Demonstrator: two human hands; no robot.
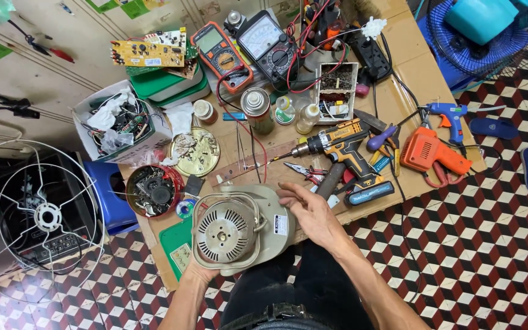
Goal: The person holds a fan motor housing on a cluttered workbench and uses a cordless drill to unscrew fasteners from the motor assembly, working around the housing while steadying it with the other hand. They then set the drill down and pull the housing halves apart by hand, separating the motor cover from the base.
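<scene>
At centre, resting on the person's lap against the near edge of the table (410, 67), sits a beige fan motor housing (239, 229), its slotted round rear grille turned up toward the camera. Left hand (195, 269) supports the housing from beneath at its lower left; only the wrist and heel of the hand show, so whether its fingers are spread or curled cannot be told. Right hand (310, 211) lies flat on the housing's right shoulder, fingers (291, 190) extended and slightly apart, pinching nothing. No tool is in either hand.

State of the work, as judged from the layout: the housing appears closed, its rear cover in place, while the wire fan guard (35, 214) lies detached on the floor at left, well apart from the motor; blades are not in view.

Just beyond the right hand lie a cordless drill (340, 143), its bit pointing left, pliers (307, 171) and a hammer handle (331, 180). Left of the housing stand a red tin (154, 190) of dark parts and a round brass lid (195, 151) with scraps. Farther back: spray can (256, 109), two multimeters (245, 49), a circuit board (149, 52), a box (120, 122) of scrap wiring. An orange tool (432, 153) and a blue glue gun (450, 116) lie at right.
</scene>
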